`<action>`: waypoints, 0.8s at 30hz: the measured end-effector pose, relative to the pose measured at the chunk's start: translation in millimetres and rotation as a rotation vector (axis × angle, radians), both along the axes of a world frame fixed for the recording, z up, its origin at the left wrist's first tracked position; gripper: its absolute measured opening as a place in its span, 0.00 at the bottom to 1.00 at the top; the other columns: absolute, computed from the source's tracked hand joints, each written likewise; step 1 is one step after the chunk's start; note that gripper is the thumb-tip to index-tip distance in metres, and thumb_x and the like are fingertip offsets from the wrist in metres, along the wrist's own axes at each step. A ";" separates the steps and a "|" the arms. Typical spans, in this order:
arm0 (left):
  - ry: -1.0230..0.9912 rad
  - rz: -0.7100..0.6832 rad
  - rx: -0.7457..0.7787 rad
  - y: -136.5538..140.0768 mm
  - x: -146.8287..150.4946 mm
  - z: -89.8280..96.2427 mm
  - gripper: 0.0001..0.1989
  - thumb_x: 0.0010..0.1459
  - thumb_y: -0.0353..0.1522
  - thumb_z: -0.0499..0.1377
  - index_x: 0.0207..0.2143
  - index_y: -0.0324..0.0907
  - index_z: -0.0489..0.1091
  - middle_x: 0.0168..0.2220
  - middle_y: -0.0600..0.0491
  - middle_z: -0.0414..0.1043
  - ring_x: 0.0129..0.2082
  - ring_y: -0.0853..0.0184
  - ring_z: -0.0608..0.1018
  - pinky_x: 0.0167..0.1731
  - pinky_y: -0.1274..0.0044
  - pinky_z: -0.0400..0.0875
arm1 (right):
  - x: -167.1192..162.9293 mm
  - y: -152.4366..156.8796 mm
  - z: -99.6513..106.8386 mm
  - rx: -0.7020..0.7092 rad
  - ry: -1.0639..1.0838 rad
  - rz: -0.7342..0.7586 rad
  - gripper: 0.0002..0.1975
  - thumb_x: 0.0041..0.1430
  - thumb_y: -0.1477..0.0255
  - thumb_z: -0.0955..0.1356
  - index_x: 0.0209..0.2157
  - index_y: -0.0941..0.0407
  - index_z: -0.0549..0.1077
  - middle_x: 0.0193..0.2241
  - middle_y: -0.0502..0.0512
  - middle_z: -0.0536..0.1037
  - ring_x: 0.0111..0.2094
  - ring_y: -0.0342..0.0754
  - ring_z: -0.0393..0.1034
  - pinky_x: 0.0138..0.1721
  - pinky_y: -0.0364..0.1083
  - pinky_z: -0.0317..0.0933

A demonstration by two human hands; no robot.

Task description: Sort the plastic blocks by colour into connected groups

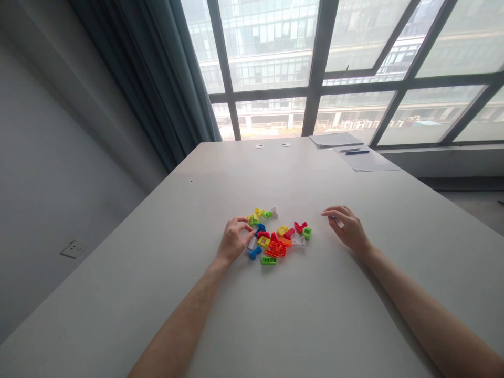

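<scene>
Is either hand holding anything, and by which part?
The right hand possibly holds a small blue piece, but where is hidden. The left hand is at the toy blocks; whether it holds one cannot be told.

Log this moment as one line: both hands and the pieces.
left hand: at left edge of multicolored plastic pieces | right hand: right of them, small blue item alongside, grip unclear

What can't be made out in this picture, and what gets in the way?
Head view: the small blue thing at the right hand is mostly covered by that hand; its shape and whether it is gripped are unclear.
Head view: too small to tell whether the left hand grips or only touches the coloured pieces.
Head view: any writing on the papers is too small.
Head view: the picture's edges cut off both forearms.
</scene>
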State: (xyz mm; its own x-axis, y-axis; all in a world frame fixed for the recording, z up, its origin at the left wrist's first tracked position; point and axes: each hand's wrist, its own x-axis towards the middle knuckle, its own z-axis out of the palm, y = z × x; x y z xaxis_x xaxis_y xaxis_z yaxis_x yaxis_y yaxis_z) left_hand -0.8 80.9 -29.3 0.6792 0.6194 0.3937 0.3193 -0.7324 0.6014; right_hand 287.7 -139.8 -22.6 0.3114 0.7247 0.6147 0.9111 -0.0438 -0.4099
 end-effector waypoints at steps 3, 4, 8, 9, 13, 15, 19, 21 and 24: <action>-0.001 0.003 0.003 0.1 0.7 0.8 0.06 0.57 0.35 0.61 0.30 0.43 0.74 0.43 0.49 0.70 0.47 0.59 0.72 0.52 0.65 0.67 | 0.2 0.7 -1.9 0.002 -0.001 0.013 0.11 0.62 0.72 0.61 0.38 0.51 0.75 0.39 0.55 0.77 0.43 0.50 0.69 0.48 0.52 0.65; 0.007 0.001 0.007 0.0 0.8 1.1 0.06 0.57 0.36 0.61 0.31 0.43 0.74 0.43 0.49 0.70 0.47 0.59 0.72 0.52 0.65 0.67 | 0.4 1.1 -2.6 0.006 -0.004 0.022 0.11 0.62 0.73 0.61 0.38 0.51 0.75 0.39 0.55 0.77 0.43 0.50 0.69 0.47 0.52 0.65; 0.064 0.000 0.048 -2.3 0.0 3.2 0.09 0.55 0.37 0.63 0.38 0.45 0.74 0.42 0.50 0.70 0.46 0.59 0.71 0.50 0.66 0.68 | 1.5 2.2 -5.1 0.044 -0.029 0.064 0.11 0.62 0.75 0.62 0.39 0.52 0.75 0.38 0.55 0.77 0.42 0.50 0.70 0.45 0.51 0.66; 0.074 0.001 0.063 -3.6 -0.3 4.1 0.10 0.55 0.36 0.63 0.40 0.45 0.74 0.42 0.50 0.69 0.45 0.59 0.71 0.50 0.66 0.68 | 1.7 2.3 -5.5 0.049 -0.035 0.069 0.11 0.62 0.75 0.62 0.39 0.52 0.75 0.38 0.55 0.77 0.42 0.50 0.70 0.45 0.51 0.66; 0.117 -0.013 0.155 -10.5 1.3 11.7 0.15 0.61 0.32 0.56 0.50 0.48 0.70 0.44 0.49 0.67 0.46 0.60 0.70 0.50 0.65 0.67 | 1.4 2.5 -5.8 0.056 -0.035 0.072 0.11 0.61 0.76 0.62 0.39 0.51 0.75 0.38 0.55 0.77 0.41 0.50 0.70 0.45 0.51 0.66; 0.179 -0.034 0.248 -13.4 4.2 17.7 0.17 0.62 0.30 0.54 0.53 0.51 0.68 0.47 0.48 0.66 0.49 0.58 0.69 0.50 0.63 0.66 | 1.0 2.6 -5.8 0.056 -0.029 0.073 0.11 0.61 0.75 0.62 0.39 0.51 0.75 0.38 0.55 0.77 0.41 0.50 0.71 0.45 0.51 0.66; 0.292 -0.080 0.418 -14.0 11.2 27.9 0.15 0.61 0.28 0.57 0.47 0.53 0.73 0.52 0.48 0.66 0.54 0.55 0.67 0.51 0.60 0.63 | 1.3 3.2 -6.2 0.055 -0.033 0.073 0.11 0.61 0.76 0.62 0.38 0.52 0.75 0.37 0.55 0.77 0.41 0.49 0.70 0.44 0.50 0.66; 0.291 -0.093 0.426 -12.0 13.2 29.4 0.12 0.60 0.29 0.59 0.44 0.52 0.74 0.51 0.48 0.68 0.53 0.56 0.68 0.51 0.61 0.63 | 1.7 3.4 -6.6 0.052 -0.032 0.066 0.11 0.61 0.76 0.62 0.38 0.52 0.75 0.37 0.55 0.77 0.41 0.49 0.70 0.44 0.50 0.66; 0.238 -0.090 0.399 -7.6 12.9 27.2 0.07 0.59 0.29 0.60 0.39 0.49 0.75 0.48 0.50 0.72 0.51 0.58 0.70 0.49 0.65 0.64 | 2.0 3.5 -6.9 0.045 -0.021 0.056 0.11 0.61 0.75 0.62 0.38 0.52 0.75 0.37 0.55 0.77 0.41 0.49 0.70 0.44 0.50 0.66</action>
